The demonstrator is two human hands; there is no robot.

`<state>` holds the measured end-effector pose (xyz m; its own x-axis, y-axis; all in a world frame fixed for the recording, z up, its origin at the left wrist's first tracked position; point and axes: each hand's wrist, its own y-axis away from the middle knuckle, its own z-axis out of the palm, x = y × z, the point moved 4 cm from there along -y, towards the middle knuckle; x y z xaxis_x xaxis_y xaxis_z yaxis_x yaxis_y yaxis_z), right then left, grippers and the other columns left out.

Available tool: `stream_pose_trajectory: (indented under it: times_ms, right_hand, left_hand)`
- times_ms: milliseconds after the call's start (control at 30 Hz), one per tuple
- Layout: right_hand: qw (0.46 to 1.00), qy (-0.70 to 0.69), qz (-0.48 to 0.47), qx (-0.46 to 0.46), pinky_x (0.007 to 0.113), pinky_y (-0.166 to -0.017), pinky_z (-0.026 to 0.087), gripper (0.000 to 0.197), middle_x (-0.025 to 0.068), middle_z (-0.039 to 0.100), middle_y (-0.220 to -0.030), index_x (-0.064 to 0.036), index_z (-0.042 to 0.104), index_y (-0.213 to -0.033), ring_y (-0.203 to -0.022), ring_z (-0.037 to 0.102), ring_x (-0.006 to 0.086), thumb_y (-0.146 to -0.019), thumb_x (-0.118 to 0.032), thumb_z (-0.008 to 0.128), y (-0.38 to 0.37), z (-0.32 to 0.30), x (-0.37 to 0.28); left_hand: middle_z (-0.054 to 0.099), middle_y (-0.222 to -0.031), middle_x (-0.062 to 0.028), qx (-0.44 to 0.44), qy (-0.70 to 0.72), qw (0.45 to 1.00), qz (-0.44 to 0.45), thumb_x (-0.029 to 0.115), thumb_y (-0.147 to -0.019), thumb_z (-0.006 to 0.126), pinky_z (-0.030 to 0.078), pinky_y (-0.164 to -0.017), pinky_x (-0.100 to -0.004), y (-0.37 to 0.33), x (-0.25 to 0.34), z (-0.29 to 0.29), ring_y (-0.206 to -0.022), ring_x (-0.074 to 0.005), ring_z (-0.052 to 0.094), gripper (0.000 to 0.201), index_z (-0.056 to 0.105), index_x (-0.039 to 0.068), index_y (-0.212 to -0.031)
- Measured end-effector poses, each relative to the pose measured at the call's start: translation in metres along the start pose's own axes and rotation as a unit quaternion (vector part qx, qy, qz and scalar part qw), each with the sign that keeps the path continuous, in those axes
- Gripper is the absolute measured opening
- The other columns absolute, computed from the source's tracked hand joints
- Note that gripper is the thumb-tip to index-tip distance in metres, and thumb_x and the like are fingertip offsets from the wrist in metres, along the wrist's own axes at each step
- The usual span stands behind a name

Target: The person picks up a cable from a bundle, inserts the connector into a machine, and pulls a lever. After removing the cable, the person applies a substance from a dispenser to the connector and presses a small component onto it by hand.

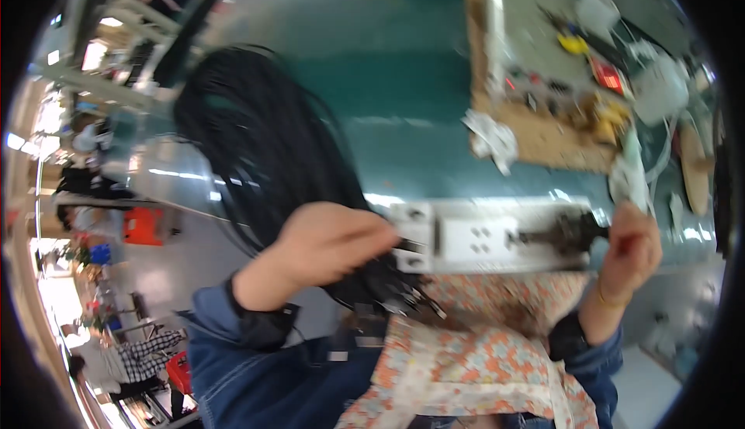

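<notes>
A white metal fixture (pixel 473 235) lies across the near edge of the green table, with a dark toggle clamp (pixel 570 233) mounted on its right part. At its left end my left hand (pixel 334 243) is closed in a pinch on a black cable end (pixel 409 244), which reaches onto the fixture. My right hand (pixel 630 252) is closed at the right end, around the clamp's handle; a red patch shows among the blurred fingers. A thick bundle of black cables (pixel 272 134) runs over the table and under my left hand, its stripped-looking ends (pixel 411 301) hanging near my apron.
A brown board (pixel 535 130) at the far right carries small parts and yellow-handled tools (pixel 573 43). Crumpled white paper (pixel 493 142) lies at its corner. White containers (pixel 660 91) stand farther right. To the left, beyond the table, are people, a red-orange bin (pixel 143 226) and other benches.
</notes>
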<state>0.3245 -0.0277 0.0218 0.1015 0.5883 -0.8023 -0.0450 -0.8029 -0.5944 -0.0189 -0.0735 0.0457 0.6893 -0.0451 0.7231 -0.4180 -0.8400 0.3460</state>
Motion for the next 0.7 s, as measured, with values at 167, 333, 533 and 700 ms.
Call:
stream_pose_trajectory:
  times_ms: [167, 333, 533, 700]
  right_hand:
    - [0.990, -0.119, 0.032, 0.072, 0.025, -0.048, 0.021, 0.030, -0.0007, 0.029, -0.052, -0.0071, 0.041, -0.068, -0.048, 0.026, 0.0096, -0.094, -0.020, 0.035, 0.000, -0.020, 0.010]
    - [0.944, -0.273, 0.102, 0.154, 0.023, -0.045, 0.019, 0.035, -0.0026, 0.027, -0.048, -0.0088, 0.039, -0.069, -0.045, 0.024, 0.0083, -0.098, -0.026, 0.032, -0.007, -0.026, 0.019]
    - [0.941, -0.254, 0.120, 0.189, 0.023, -0.044, 0.019, 0.036, -0.0027, 0.026, -0.047, -0.0090, 0.038, -0.068, -0.044, 0.024, 0.0080, -0.099, -0.027, 0.033, -0.010, -0.023, 0.021]
    - [0.938, -0.267, 0.116, 0.186, 0.023, -0.044, 0.019, 0.036, -0.0025, 0.026, -0.047, -0.0089, 0.038, -0.068, -0.044, 0.024, 0.0080, -0.098, -0.027, 0.033, -0.010, -0.023, 0.022]
  left_hand:
    - [0.055, -0.088, -0.0104, 0.187, -0.279, 0.885, 0.323, 0.011, -0.072, 0.065, 0.046, -0.056, -0.0342, 0.013, 0.003, 0.031, -0.065, -0.0242, 0.057, 0.043, 0.059, 0.001, -0.114]
    - [0.052, -0.089, -0.0079, 0.154, -0.275, 0.912, 0.263, 0.010, -0.071, 0.064, 0.046, -0.066, -0.0343, 0.011, 0.006, 0.030, -0.074, -0.0232, 0.055, 0.053, 0.054, 0.005, -0.122]
    - [0.053, -0.087, -0.0072, 0.182, -0.319, 0.898, 0.242, 0.008, -0.071, 0.064, 0.045, -0.070, -0.0332, 0.008, 0.009, 0.028, -0.075, -0.0225, 0.054, 0.054, 0.055, 0.006, -0.124]
    - [0.052, -0.084, -0.0064, 0.140, -0.317, 0.905, 0.246, 0.009, -0.073, 0.063, 0.044, -0.068, -0.0332, 0.015, 0.001, 0.026, -0.075, -0.0221, 0.053, 0.053, 0.054, 0.007, -0.125]
